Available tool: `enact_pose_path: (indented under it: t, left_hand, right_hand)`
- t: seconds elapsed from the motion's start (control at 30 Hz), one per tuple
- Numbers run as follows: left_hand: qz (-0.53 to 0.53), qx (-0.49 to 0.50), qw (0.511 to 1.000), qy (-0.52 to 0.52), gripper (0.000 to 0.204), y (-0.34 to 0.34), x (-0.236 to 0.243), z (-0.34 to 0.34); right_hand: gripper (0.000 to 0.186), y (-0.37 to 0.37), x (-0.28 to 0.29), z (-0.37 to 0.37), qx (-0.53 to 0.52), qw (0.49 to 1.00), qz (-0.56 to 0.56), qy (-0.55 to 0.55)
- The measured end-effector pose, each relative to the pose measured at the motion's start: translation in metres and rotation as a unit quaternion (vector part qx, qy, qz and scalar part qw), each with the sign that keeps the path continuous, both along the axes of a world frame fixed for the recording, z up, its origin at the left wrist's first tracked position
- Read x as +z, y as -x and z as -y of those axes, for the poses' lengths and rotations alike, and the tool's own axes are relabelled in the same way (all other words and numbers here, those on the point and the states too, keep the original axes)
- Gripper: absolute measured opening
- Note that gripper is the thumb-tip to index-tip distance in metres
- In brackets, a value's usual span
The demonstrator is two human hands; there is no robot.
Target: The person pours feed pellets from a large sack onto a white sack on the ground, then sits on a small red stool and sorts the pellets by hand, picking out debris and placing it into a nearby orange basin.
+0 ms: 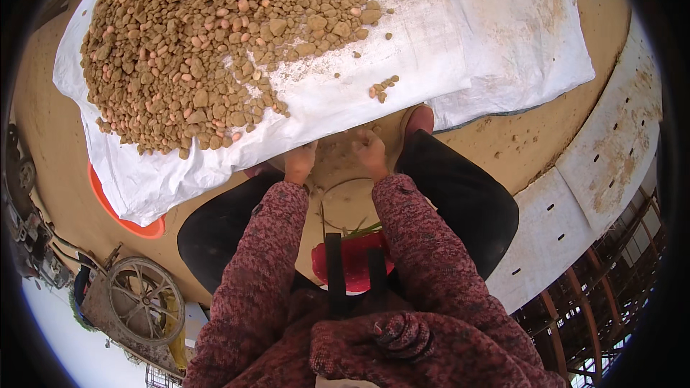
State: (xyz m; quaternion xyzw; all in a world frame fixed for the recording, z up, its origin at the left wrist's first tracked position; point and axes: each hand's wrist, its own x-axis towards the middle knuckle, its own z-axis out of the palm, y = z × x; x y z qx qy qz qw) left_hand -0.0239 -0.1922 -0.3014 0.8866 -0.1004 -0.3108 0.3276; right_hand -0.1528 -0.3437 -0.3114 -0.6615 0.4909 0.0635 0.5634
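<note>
White sheet (424,50) looks floppy, so grab its near edge. Your left hand (300,163) and right hand (371,154) look curled, can't tell if gripping.

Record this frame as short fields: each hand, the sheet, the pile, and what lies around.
Left hand: at the white sheet's near edge; grip unclear
Right hand: fingers curled, above the ground; contents, if any, unclear
Sheet: white, spread on the ground
Pile: brown lumps mixed with pinkish pieces, mostly on the sheet's left part
Stray cluster: a few lumps near the sheet's near edge
Around: orange rim by the sheet's left corner; spoked wheel lower left
</note>
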Motion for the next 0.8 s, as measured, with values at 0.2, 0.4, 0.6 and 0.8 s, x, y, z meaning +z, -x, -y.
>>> enact_pose_path:
  t: [0.2, 0.4, 0.6, 0.8]
  left_hand:
    - [0.058, -0.034, 0.997, -0.036, 0.031, 0.004, -0.063, 0.006]
    - [0.060, -0.012, 0.998, -0.013, 0.026, 0.009, -0.047, 0.025]
    - [0.024, -0.102, 0.994, -0.037, 0.025, -0.005, -0.029, 0.050]
    - [0.034, -0.127, 0.989, -0.071, 0.022, -0.011, -0.038, 0.064]
  right_hand:
    - [0.023, -0.022, -0.043, -0.045, -0.074, 0.985, -0.079, 0.137]
    - [0.015, -0.015, -0.025, -0.072, -0.116, 0.956, -0.059, 0.262]
    - [0.016, 0.039, -0.033, -0.046, -0.393, 0.911, -0.074, 0.104]
    - [0.012, 0.037, -0.046, -0.025, -0.185, 0.961, -0.014, 0.206]
